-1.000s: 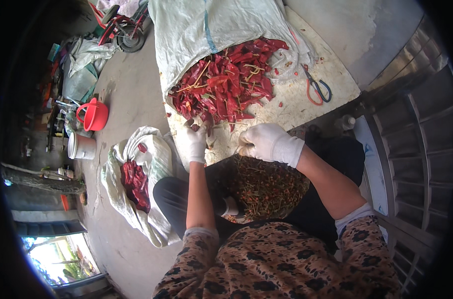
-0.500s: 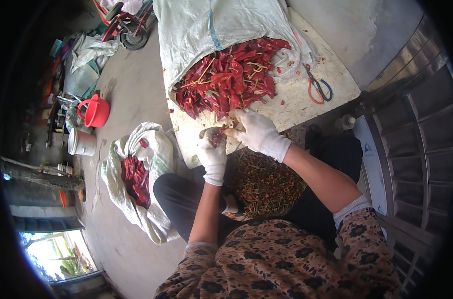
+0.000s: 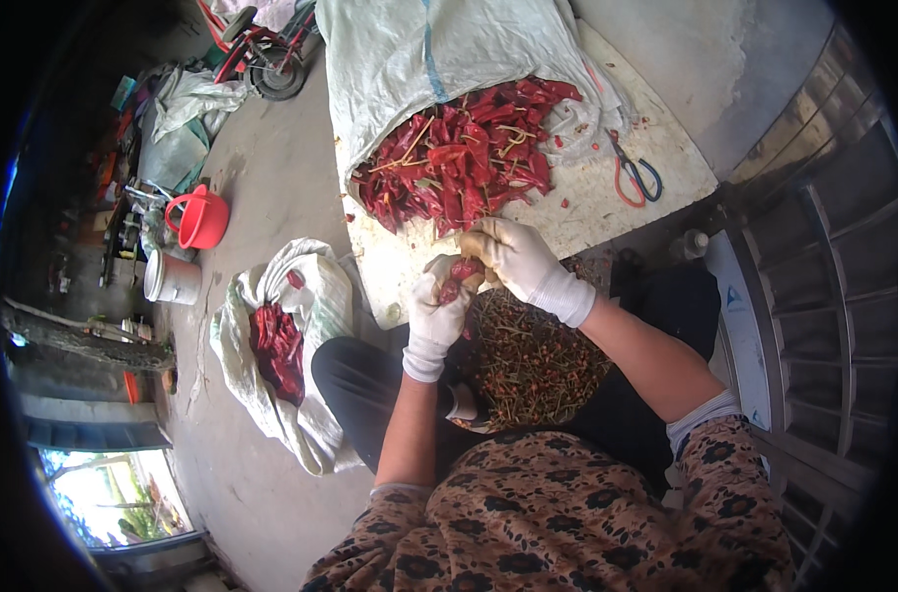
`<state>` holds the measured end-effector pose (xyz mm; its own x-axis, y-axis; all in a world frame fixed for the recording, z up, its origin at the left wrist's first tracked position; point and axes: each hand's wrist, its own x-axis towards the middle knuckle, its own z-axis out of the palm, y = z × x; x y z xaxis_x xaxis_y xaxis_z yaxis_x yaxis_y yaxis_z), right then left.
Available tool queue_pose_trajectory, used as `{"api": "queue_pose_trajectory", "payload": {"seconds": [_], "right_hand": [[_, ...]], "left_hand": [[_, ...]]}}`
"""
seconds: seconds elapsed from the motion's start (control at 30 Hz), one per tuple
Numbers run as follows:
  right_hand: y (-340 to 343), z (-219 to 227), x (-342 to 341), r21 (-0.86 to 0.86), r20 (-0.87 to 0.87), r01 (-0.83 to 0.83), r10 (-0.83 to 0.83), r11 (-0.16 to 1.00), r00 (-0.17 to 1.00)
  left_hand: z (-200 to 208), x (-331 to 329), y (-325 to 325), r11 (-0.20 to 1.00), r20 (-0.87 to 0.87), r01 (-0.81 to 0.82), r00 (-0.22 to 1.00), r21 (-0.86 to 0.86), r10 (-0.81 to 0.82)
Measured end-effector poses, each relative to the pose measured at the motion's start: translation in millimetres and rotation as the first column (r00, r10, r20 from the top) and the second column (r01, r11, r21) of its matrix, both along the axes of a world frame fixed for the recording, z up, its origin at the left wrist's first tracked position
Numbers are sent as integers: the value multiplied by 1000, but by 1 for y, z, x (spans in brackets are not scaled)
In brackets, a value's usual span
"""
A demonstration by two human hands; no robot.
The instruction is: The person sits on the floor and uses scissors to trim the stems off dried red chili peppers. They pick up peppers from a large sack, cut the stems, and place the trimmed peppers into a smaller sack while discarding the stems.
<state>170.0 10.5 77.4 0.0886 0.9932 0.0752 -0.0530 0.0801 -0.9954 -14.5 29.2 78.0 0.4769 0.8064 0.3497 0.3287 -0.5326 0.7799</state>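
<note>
My left hand (image 3: 436, 316), in a white glove, is closed around dried red chili peppers (image 3: 463, 274), held just off the near edge of a pale board (image 3: 607, 202). From the right, my gloved right hand (image 3: 528, 264) reaches in with its fingers pinched at the upper end of the peppers. Whether a stem lies between those fingertips cannot be made out. Beyond both hands, a heap of dried red chilies (image 3: 459, 163) with pale stems spills from the mouth of a white woven sack (image 3: 370, 84) lying on the board.
Scissors (image 3: 628, 168) with red and dark handles lie at the board's right. Below my hands, between my legs, is a mass of plucked stems (image 3: 543, 360). An open white sack (image 3: 326, 291) holding chilies stands at left, near a red bucket (image 3: 204, 219) and a white bucket (image 3: 177, 280).
Both hands have drawn slightly nearer and to the right, away from the heap. More red shows in my left hand now. The whole view has shifted a little.
</note>
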Motion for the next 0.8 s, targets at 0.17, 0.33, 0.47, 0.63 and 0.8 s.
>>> {"api": "queue_pose_trajectory", "payload": {"seconds": [0.17, 0.33, 0.47, 0.63, 0.8], "right_hand": [[-12, -10, -3, -168, -621, -107, -21, 980, 783], [-10, 18, 15, -536, -647, -128, -309, 835, 697], [18, 48, 74, -218, -467, 279, -351, 935, 812], [-9, 34, 58, -185, 680, -335, 366, 924, 635], [-6, 16, 49, -178, 772, -237, 285, 955, 568]], "left_hand": [[5, 2, 10, 983, -108, 126, 988, 132, -112], [13, 11, -10, 888, -182, 389, 918, 248, -351], [-4, 20, -46, 866, -4, 491, 870, 92, -493], [-55, 5, 15, 782, 184, -114, 942, -613, 281], [-85, -4, 101, 927, -503, -80, 821, 366, 270]]}}
